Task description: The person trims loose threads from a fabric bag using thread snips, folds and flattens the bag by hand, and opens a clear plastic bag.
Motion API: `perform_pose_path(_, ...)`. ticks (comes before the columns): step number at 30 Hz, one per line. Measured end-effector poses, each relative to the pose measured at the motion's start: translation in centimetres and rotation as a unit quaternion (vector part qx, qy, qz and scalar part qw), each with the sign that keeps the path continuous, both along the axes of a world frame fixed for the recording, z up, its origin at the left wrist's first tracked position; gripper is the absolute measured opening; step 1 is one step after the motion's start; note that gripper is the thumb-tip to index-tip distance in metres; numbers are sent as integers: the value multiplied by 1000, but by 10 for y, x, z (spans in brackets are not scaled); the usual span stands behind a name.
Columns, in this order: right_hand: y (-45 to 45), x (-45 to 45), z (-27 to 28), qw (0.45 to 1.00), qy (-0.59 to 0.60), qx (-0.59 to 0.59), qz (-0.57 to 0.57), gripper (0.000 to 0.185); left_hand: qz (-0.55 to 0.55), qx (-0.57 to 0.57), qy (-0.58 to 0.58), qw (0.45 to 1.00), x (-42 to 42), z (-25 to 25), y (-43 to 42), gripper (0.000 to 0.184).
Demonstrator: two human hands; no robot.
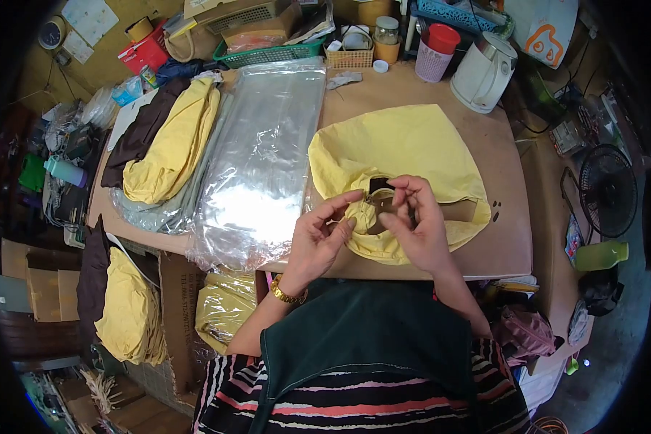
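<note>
Hands [321,242] [417,224] meet over yellow fabric [405,148], fingers bent inward.

Looks like a small, cluttered workshop for sewn or packed cloth goods. Yellow cloth pieces [173,145] piled with dark ones on a brown worktable [354,90], right beside a stack of clear plastic sleeves [260,145]. More yellow cloth [126,311] hanging below table level, near cardboard boxes [50,289] and a plastic-wrapped yellow bundle [228,307]. Baskets [271,52] crowding the back edge, and a white kettle [484,72] there too. Over on the right, a black fan [607,189].
</note>
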State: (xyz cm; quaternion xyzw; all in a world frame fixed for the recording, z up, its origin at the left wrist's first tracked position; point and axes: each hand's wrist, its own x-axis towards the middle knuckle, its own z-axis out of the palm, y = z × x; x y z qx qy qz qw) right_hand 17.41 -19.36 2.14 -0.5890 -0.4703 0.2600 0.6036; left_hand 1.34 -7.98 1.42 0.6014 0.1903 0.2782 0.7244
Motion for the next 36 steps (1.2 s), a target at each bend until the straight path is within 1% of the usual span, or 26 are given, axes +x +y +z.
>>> perform_pose_path(1, 3, -8, 0, 996, -64, 6, -67, 39, 3, 4, -11, 1000, 0, 0, 0, 38)
perform_pose_path(2, 4, -6, -2, 996, -64, 5, -67, 39, 4, 7, -21, 1000, 0, 0, -1, 39)
perform_pose_path(3, 7, -3, -5, 991, -126, 6, -53, 32, 3, 6, -21, 1000, 0, -2, -1, 39)
perform_pose_path(4, 8, -1, -7, 982, -187, 6, -40, 26, 7, 35, -6, 999, 1, -4, 0, 36)
perform_pose_path(5, 11, -3, -8, 985, -161, 3, -59, 12, 13, 65, 8, 998, 1, -6, 1, 34)
perform_pose_path(6, 12, 0, -10, 985, -161, 4, -59, 12, 13, 66, 8, 998, 2, -9, 1, 34)
perform_pose_path(9, 18, 7, -14, 978, -204, -8, -41, 16, 27, 87, 57, 994, 2, -14, -1, 30)
perform_pose_path(11, 22, 6, -7, 974, -201, -12, -105, 14, 49, 106, 77, 990, 4, -12, -2, 32)
perform_pose_path(12, 21, 5, -3, 974, -202, -12, -106, 14, 49, 106, 76, 990, 5, -13, -3, 32)
perform_pose_path(14, 20, 2, 5, 959, -237, 31, -154, 14, 56, 25, 59, 996, 5, -17, -2, 33)
perform_pose_path(15, 18, -2, 9, 959, -237, 32, -153, 14, 57, 25, 59, 996, 5, -13, -3, 33)
perform_pose_path(17, 11, -10, 15, 976, -197, 35, -82, 16, 76, 9, 50, 996, 7, -3, -8, 34)
perform_pose_path(18, 12, -11, 15, 976, -197, 34, -82, 16, 76, 8, 50, 996, 8, -4, -8, 34)
perform_pose_path(20, 13, -14, 11, 971, -222, -13, -94, 14, 91, 148, 70, 982, 8, -8, -7, 36)
perform_pose_path(21, 13, -15, 10, 971, -221, -14, -94, 14, 90, 148, 71, 982, 9, -8, -7, 36)
perform_pose_path(23, 15, -17, 9, 963, -258, -23, -76, 17, 106, 212, 73, 969, 10, -8, -7, 37)
perform_pose_path(24, 16, -19, 10, 963, -258, -23, -77, 17, 106, 212, 74, 969, 10, -8, -7, 37)
perform_pose_path(27, 18, -21, 12, 967, -242, -51, -59, 14, 120, 238, 84, 960, 10, -8, -9, 36)
perform_pose_path(29, 21, -16, 8, 983, -171, -65, -25, 12, 118, 223, 108, 962, 9, -10, -8, 31)
perform_pose_path(30, 22, -12, 4, 983, -171, -65, -25, 12, 119, 223, 107, 962, 8, -10, -8, 31)
perform_pose_path(31, 22, -8, 0, 997, -26, -66, 27, 13, 123, 207, 100, 965, 8, -9, -8, 25)
perform_pose_path(32, 20, -3, -2, 987, 119, -67, 80, 15, 129, 190, 93, 969, 7, -9, -8, 19)
perform_pose_path(33, 16, 2, -1, 962, 237, -77, 112, 18, 130, 190, 93, 969, 6, -10, -8, 19)
perform_pose_path(34, 14, -1, 2, 962, 237, -77, 113, 18, 130, 162, 85, 974, 6, -14, -7, 14)
perform_pose_path(35, 12, -6, 6, 988, 140, -41, 54, 17, 131, 135, 77, 979, 6, -16, -6, 10)
perform_pose_path(36, 10, -11, 9, 999, 42, -5, -6, 17, 130, 135, 78, 979, 7, -17, -6, 10)
